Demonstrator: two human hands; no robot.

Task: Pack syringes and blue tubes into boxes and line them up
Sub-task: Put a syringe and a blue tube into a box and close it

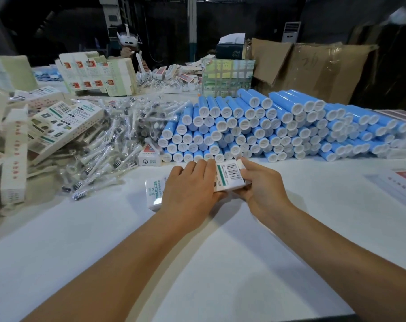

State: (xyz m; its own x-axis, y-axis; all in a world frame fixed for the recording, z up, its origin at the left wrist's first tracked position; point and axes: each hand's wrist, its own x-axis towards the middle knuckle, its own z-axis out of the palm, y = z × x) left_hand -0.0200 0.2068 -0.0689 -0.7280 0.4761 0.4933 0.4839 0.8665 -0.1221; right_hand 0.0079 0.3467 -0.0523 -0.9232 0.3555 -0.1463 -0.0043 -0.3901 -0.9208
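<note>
A white printed box (pixel 230 176) with a barcode lies across the table's middle, held by both hands. My left hand (pixel 190 189) lies over its middle with the fingers curled round the far edge. My right hand (pixel 260 182) grips its right end, with the thumb at the end flap. Behind it stands a big stack of blue tubes (pixel 255 126) with white caps facing me. Left of the tubes lies a heap of syringes (pixel 118 140) in clear wrappers.
Filled and flat boxes (pixel 46 129) pile up at the left. A small box (pixel 149 156) stands by the tube stack. Cardboard (pixel 313 68) leans at the back right. Another person (pixel 130 49) sits across the table. A flat packet (pixel 397 184) lies at the right.
</note>
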